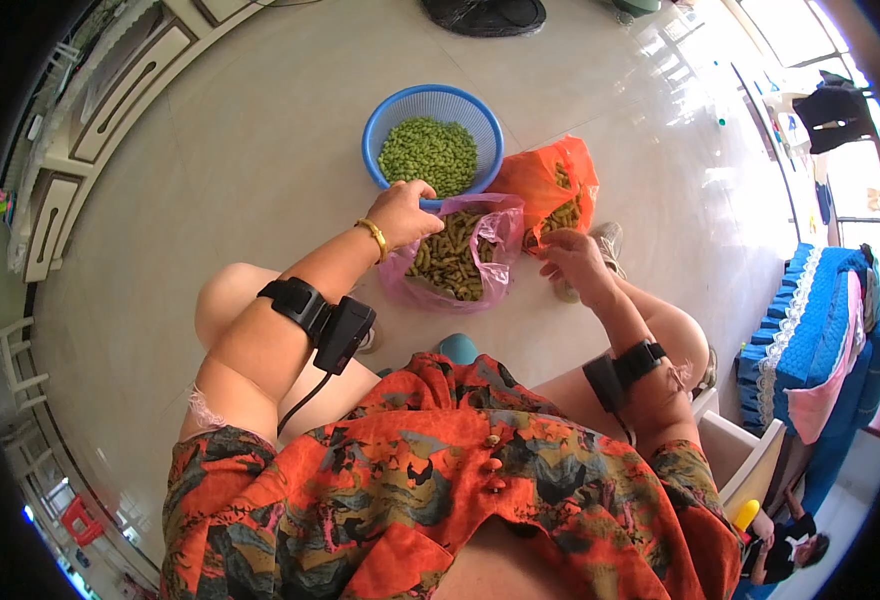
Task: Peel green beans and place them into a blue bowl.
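My left hand (407, 216) is at the near rim of a blue plastic colander (371, 150), its thumb and fingers apart and nothing visible between them. Shelled green beans (431, 154) lie heaped inside the colander. Just below and to the right, a translucent pink plastic bag (503, 277) stands open around brownish-green bean pods (451, 255). My right hand (575, 262) hovers to the right of that bag, fingers curled, in front of an orange plastic bag (537, 176) that holds more pods (562, 216). Whether its fingertips pinch anything is too small to tell.
My shoe (608, 241) is beside the orange bag. Pale glossy tiles (260, 135) make up the floor. Drawers (133, 90) line the left side. A blue quilted cover (815, 337) is at the right, with another person (781, 551) lower down. A black object (485, 15) lies ahead.
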Motion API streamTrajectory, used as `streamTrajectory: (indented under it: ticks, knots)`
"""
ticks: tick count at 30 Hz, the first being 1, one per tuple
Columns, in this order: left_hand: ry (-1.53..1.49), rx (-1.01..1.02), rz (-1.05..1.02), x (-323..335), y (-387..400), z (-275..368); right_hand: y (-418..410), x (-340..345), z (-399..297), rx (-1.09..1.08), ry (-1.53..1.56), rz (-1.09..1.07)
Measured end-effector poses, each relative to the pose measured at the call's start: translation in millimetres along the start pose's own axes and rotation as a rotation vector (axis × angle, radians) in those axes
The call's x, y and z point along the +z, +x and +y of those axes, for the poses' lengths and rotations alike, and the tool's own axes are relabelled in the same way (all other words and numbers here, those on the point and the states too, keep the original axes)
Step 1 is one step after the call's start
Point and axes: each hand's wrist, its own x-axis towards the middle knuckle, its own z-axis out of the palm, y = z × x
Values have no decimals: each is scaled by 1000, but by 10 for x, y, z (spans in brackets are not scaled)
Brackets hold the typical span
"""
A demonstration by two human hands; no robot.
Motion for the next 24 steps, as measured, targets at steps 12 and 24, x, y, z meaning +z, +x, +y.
streamTrajectory:
  ticks: [12, 24]
  knots:
    - [-527, -302, -114, -137, -142, -39, 454, 1047, -183, -257, -492, -543]
    - [-1067, -315, -182, -206, -401, 280, 1217, 1982, 801, -518, -558, -515]
